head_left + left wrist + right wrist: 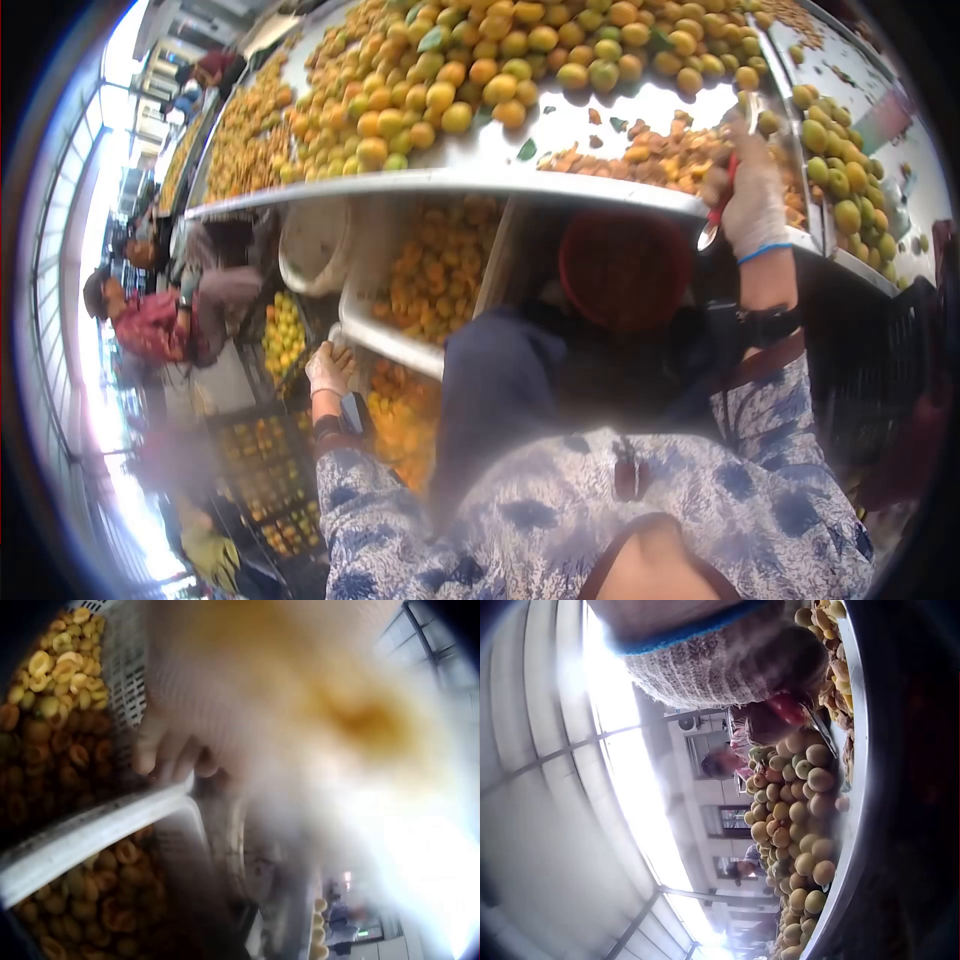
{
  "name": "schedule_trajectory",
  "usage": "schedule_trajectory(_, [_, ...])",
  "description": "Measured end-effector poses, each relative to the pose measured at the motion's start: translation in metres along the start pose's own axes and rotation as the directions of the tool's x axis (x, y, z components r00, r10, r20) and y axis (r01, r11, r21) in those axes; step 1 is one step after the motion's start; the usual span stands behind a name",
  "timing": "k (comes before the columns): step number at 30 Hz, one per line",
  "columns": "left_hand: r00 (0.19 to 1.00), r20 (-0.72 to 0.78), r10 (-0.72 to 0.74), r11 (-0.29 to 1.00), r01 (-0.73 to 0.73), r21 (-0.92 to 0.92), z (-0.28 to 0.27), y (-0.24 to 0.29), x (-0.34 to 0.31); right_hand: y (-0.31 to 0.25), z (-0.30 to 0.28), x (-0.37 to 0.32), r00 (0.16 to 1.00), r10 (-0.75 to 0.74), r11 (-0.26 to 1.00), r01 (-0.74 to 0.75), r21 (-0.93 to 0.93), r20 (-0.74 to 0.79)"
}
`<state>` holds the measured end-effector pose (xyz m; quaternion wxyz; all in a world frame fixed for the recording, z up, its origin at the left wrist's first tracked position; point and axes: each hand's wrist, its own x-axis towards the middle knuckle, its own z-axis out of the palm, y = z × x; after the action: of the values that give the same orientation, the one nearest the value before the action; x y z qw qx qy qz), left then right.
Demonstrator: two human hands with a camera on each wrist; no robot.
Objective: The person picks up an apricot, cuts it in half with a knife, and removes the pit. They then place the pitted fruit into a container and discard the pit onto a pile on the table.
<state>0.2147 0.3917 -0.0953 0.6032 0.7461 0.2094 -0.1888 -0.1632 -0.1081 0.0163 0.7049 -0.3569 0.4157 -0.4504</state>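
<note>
My gloved right hand point(755, 205) is over the tray's front edge at the right and grips a red-handled metal tool point(708, 236). Beside its fingers lies a heap of split apricot pieces point(660, 160). In the right wrist view the tool's red handle point(787, 709) sticks out beyond the glove; the fingers are mostly hidden. Low on the left, my gloved left hand point(330, 368) has its fingers curled at the corner of a white crate point(395, 346) of halved apricots point(432, 270). A blurred, orange-stained part of the glove covers much of the left wrist view.
Whole apricots point(480, 60) are piled across the white tray point(430, 181). A red basin point(620, 270) sits below its edge. A white bucket point(316, 250) stands left of the crate. Further left are apricot crates point(265, 445) and a seated person point(150, 320).
</note>
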Motion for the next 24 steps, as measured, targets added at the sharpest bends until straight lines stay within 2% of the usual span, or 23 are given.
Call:
schedule_trajectory(1, [0.989, 0.050, 0.139, 0.989, -0.141, 0.035, 0.030, 0.018, -0.009, -0.005, 0.004, -0.002, 0.997, 0.051, 0.999, -0.052, -0.006, -0.064])
schedule_trajectory(4, [0.917, 0.053, 0.395, 0.918, -0.396, 0.027, 0.130, 0.072, -0.019, -0.005, 0.001, 0.008, 0.997, 0.062, 0.998, -0.061, 0.025, -0.037])
schedule_trajectory(5, [0.879, 0.119, 0.462, 0.878, -0.472, 0.081, 0.157, 0.086, -0.007, -0.007, 0.003, 0.008, 0.995, 0.066, 0.998, -0.066, 0.002, -0.079])
schedule_trajectory(6, [0.802, 0.177, 0.570, 0.767, -0.597, 0.235, 0.185, 0.101, -0.018, -0.008, 0.003, 0.007, 0.994, 0.062, 0.998, -0.061, 0.013, -0.084])
schedule_trajectory(7, [0.495, 0.309, 0.812, 0.347, -0.835, 0.426, 0.213, 0.112, -0.037, -0.010, 0.004, 0.006, 0.994, 0.059, 0.998, -0.057, 0.021, -0.090])
schedule_trajectory(8, [0.294, 0.389, 0.873, 0.075, -0.869, 0.489, 0.239, 0.118, -0.038, -0.012, 0.006, 0.005, 0.996, 0.048, 0.998, -0.044, 0.043, -0.078])
schedule_trajectory(9, [0.265, 0.500, 0.825, -0.013, -0.874, 0.486, 0.264, 0.128, -0.071, -0.012, 0.005, 0.005, 0.997, 0.048, 0.997, -0.045, 0.062, -0.052])
schedule_trajectory(11, [0.199, 0.651, 0.732, -0.250, -0.811, 0.528, 0.304, 0.134, -0.076, -0.015, 0.008, 0.003, 0.998, 0.030, 0.992, -0.024, 0.122, -0.047])
schedule_trajectory(13, [0.246, 0.739, 0.627, -0.429, -0.683, 0.592, 0.334, 0.135, -0.087, -0.020, 0.011, 0.000, 0.998, 0.043, 0.994, -0.037, 0.100, -0.054])
schedule_trajectory(14, [0.309, 0.767, 0.562, -0.468, -0.646, 0.603, 0.346, 0.138, -0.090, -0.021, 0.010, -0.001, 0.997, 0.059, 0.996, -0.055, 0.069, -0.054])
schedule_trajectory(17, [0.522, 0.696, 0.493, -0.406, -0.569, 0.715, 0.369, 0.137, -0.082, -0.017, 0.006, 0.004, 0.997, 0.060, 0.995, -0.057, 0.079, -0.038])
schedule_trajectory(18, [0.548, 0.640, 0.538, -0.335, -0.558, 0.759, 0.375, 0.134, -0.077, -0.015, 0.005, 0.005, 0.998, 0.061, 0.997, -0.059, 0.054, -0.022])
schedule_trajectory(19, [0.544, 0.649, 0.532, -0.340, -0.564, 0.752, 0.376, 0.130, -0.072, -0.015, 0.004, 0.005, 0.998, 0.060, 0.997, -0.058, 0.054, -0.033])
schedule_trajectory(21, [0.537, 0.604, 0.590, -0.263, -0.579, 0.772, 0.375, 0.127, -0.062, -0.016, 0.006, 0.004, 0.997, 0.083, 0.996, -0.083, 0.030, 0.004])
schedule_trajectory(22, [0.633, 0.666, 0.395, -0.016, -0.720, 0.694, 0.370, 0.137, -0.061, -0.015, 0.008, 0.002, 0.996, 0.088, 0.996, -0.088, 0.030, -0.002])
schedule_trajectory(23, [0.749, 0.630, 0.205, 0.526, -0.627, 0.574, 0.364, 0.135, -0.063, -0.016, 0.011, 0.000, 0.995, 0.090, 0.996, -0.092, 0.022, 0.052])
schedule_trajectory(24, [0.699, 0.670, 0.251, 0.647, -0.636, 0.421, 0.357, 0.132, -0.065, -0.017, 0.014, -0.003, 0.990, 0.087, 0.996, -0.089, 0.017, 0.107])
